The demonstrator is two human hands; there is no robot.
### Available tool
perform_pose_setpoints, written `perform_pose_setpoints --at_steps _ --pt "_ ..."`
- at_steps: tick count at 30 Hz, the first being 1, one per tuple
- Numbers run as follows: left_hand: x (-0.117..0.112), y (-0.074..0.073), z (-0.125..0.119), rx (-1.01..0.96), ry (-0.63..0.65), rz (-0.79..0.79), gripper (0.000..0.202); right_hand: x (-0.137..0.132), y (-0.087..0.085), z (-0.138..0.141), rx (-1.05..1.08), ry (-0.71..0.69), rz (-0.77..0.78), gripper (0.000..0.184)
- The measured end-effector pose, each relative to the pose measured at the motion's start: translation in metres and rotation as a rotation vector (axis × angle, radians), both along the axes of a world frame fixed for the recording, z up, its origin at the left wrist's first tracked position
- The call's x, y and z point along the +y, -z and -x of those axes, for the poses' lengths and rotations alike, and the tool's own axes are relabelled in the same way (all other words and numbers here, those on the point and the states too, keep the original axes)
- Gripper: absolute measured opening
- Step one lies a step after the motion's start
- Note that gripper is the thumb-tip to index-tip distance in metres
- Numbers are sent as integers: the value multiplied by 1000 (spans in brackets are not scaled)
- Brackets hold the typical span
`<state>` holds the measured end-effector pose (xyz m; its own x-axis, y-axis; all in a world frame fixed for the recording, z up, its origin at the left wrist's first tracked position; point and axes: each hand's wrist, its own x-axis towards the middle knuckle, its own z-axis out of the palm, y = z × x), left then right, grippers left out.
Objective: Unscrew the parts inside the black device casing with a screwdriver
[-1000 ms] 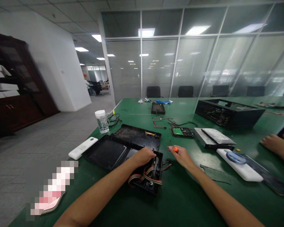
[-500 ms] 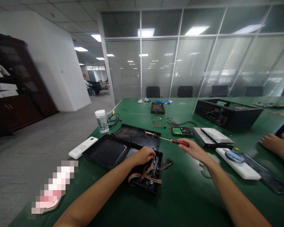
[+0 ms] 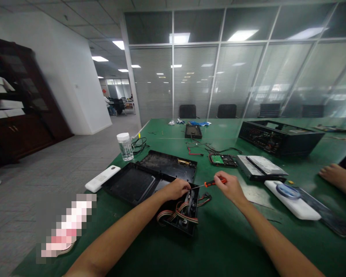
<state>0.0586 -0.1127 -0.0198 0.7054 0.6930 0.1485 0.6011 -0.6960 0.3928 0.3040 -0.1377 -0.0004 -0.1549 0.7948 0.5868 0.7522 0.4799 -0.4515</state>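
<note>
In my right hand (image 3: 229, 185) is a screwdriver (image 3: 210, 183) with an orange and black handle, its thin shaft pointing left. The tip reaches the fingers of my left hand (image 3: 177, 189), which are pinched together inside the right part of an opened black plastic case (image 3: 127, 181); what they hold is too small to make out. A bundle of striped ribbon wires (image 3: 175, 216) lies across the near right end of the case and spills over its edge. Behind, the flat black lid panel (image 3: 164, 163) carries a small brass-coloured piece.
A clear jar (image 3: 125, 148) and a white device (image 3: 102, 179) stand left. To the right lie a green circuit board (image 3: 219, 159), silver drives (image 3: 261, 166), a white box with a tape roll (image 3: 288, 191), and a black computer case (image 3: 279, 139). Another person's hand (image 3: 336, 176) rests far right.
My right hand has brought the screwdriver nearer and slightly left, so its tip has gone from the lid panel to my left fingers. My left hand has stayed nearly still.
</note>
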Motion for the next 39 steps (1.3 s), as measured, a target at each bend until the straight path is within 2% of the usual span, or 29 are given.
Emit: perform_pose_setpoints --at_steps 14,17,22,26,30,32,35,37,39 --pt "1 2 0 -19 7 -34 17 -3 -3 3 -123 21 -18 23" --pt "-1 0 -1 -11 1 -33 17 -7 -15 10 -248 56 -34 23" --pt "-2 -1 -1 -5 1 -45 18 -16 -60 37 -558 17 -24 27" --pt "-2 -1 -1 13 -10 -66 16 -22 -88 66 -657 42 67 28" --pt "-4 -2 -1 30 -7 -69 15 -26 -98 85 -702 243 141 49" --pt "-4 -3 -1 25 0 -78 15 -26 -99 86 -703 308 159 51" --pt "-5 -4 -1 17 -2 -81 16 -26 -99 81 -700 213 198 39" --pt "-6 -6 -1 9 0 -68 17 -25 -99 77 -715 188 206 43" --pt "-7 -7 -2 4 2 -51 18 -25 -98 74 -722 228 196 51"
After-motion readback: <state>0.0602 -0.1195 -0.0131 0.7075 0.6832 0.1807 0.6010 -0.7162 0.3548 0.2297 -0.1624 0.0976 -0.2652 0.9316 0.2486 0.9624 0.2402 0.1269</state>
